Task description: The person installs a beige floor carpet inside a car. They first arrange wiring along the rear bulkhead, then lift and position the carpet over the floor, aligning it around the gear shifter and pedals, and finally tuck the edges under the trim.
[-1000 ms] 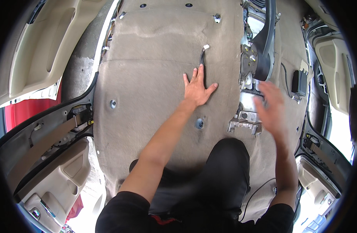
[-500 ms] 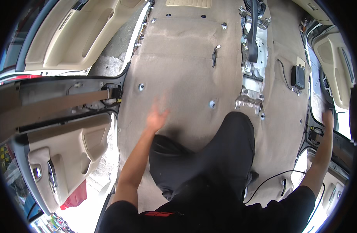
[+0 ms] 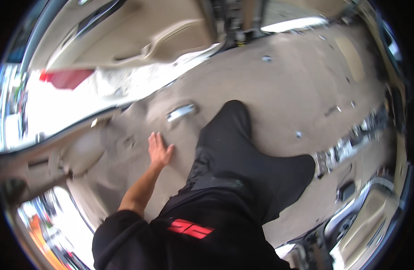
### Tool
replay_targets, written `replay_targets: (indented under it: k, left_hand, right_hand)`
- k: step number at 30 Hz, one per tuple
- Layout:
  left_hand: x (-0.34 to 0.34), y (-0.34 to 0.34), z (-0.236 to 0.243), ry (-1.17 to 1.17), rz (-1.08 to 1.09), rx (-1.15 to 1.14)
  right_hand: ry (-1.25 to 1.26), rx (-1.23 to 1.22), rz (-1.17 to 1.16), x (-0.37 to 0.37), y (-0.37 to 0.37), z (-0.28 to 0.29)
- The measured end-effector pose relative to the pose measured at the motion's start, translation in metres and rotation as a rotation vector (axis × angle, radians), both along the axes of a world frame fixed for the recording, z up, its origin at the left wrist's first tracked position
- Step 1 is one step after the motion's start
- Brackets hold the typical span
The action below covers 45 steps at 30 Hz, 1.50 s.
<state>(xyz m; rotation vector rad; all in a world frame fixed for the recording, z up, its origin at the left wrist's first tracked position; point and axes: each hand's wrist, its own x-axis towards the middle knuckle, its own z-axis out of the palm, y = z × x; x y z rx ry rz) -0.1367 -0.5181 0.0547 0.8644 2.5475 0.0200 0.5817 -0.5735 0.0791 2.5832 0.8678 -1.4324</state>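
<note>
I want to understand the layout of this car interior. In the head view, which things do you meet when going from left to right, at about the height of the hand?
Beige door panel → left hand flat on the carpet → black trouser leg → metal seat bracket.

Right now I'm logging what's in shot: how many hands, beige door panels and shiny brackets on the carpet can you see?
Hands: 1, the left hand, flat on the carpet
Door panels: 2, one upper left, one lower right
Bracket: 1
Total: 4
</note>
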Motion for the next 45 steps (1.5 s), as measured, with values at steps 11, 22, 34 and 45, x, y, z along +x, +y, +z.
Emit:
replay_targets:
  k: [11, 22, 34, 45]
  left_hand:
    - [-0.043, 0.013, -0.009, 0.187, 0.167, -0.008]
    - [-0.046, 0.011, -0.043, 0.185, 0.156, 0.041]
    - [-0.052, 0.004, -0.051, 0.283, 0.119, 0.128]
    - [-0.052, 0.001, -0.065, 0.443, 0.062, 0.187]
  right_hand:
    - [0.090, -0.149, 0.309, -0.022, 0.084, 0.070]
    - [-0.403, 0.866, 0.647, -0.045, 0.435, 0.250]
    - [-0.011, 0.556, 1.975, -0.565, 0.586, 0.182]
    - [0.369, 0.710, 1.717, -0.698, 0.601, -0.099]
